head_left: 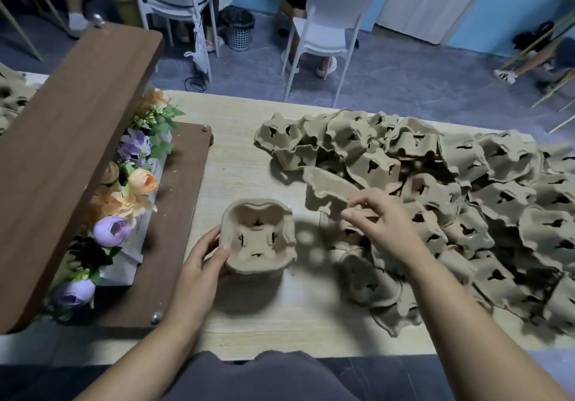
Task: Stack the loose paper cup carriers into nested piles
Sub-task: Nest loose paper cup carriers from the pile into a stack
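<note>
Gripping the nested pile by its left wall, the left hand has its thumb and fingers curled against the pulp. The pile sits open side up on the desk, right in front of the person. Over to the right hand: thumb and fingertips pinch the edge of a single carrier. It hangs tilted, far end raised, just right of the pile and not touching it.

Behind and beneath that hand, look at the heap of loose carriers! It sprawls over the whole right side of the desk. Most lie bottom up and overlapping, dark cut-outs showing.

On the left, a brown wooden rack stands at the desk's edge. Artificial flowers, purple and orange, are tucked under its top board.

Beyond the desk are two white chairs with people seated by them. A mesh wastebasket sits on the floor between them.
</note>
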